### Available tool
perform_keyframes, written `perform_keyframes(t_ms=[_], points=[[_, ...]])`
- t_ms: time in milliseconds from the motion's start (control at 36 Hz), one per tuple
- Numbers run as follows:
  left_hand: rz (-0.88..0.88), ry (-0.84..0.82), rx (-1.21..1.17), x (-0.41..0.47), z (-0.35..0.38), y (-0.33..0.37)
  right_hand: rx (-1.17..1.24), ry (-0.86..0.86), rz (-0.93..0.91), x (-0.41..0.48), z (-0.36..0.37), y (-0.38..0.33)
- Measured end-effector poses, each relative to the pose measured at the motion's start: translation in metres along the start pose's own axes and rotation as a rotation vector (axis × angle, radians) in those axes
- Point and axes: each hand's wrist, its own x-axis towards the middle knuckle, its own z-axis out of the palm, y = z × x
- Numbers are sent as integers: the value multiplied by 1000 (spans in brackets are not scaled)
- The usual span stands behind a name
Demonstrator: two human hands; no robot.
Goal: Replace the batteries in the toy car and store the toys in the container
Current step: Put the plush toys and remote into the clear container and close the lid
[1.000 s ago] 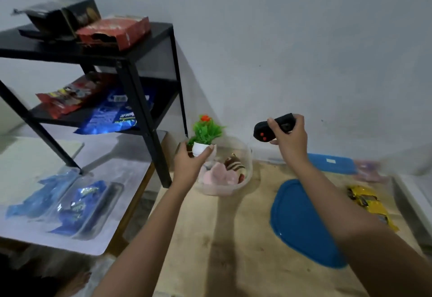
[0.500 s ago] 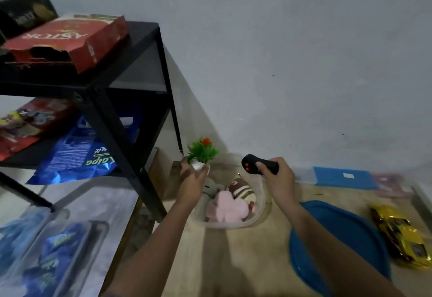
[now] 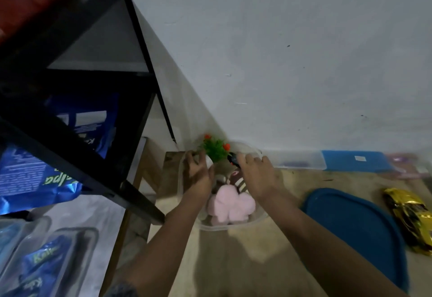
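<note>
A clear plastic container [image 3: 224, 226] sits on the wooden table near the wall, holding a pink plush toy [image 3: 230, 205] and a brown striped toy [image 3: 239, 181]. My right hand [image 3: 256, 174] is over the container's far side, shut on a black remote with red buttons [image 3: 232, 158]. My left hand [image 3: 198, 171] grips the white pot of a small green plant with red flowers [image 3: 214, 148] at the container's far-left rim. A gold toy car [image 3: 412, 217] lies on the table at the far right.
A blue container lid [image 3: 355, 233] lies between the container and the car. A flat clear box with a blue lid [image 3: 350, 160] rests against the wall. A black metal shelf [image 3: 77, 119] with blue packets stands at left, above a lower surface with more packets [image 3: 42, 259].
My right hand has brought the remote down from the air into the container's far side. My left hand stays on the plant pot. The camera has moved closer and tilted down.
</note>
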Motion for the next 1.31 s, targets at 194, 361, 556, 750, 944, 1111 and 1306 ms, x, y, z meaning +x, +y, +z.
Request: perform_keyframes(t_ms=[194,361,556,750,944,1111,1306], points=[[123,-182,89,13,14,-5,52,-109,44,11,5,-3],[280,-158,119,6,26,-23,225,-107,48,2,26,-7],[317,-225,175,9,36,-29,330,-271,88,-1,48,-16],[285,-191,169,5,32,-23,401,-272,88,3,47,-15],[160,-262,6,-12,15,-21,540,-342,132,-16,24,-21],[137,-362,124,-27,25,-30,437,-389,27,-35,37,-28],[130,-345,232,-33,23,-27,413,-300,1,-36,42,-27]])
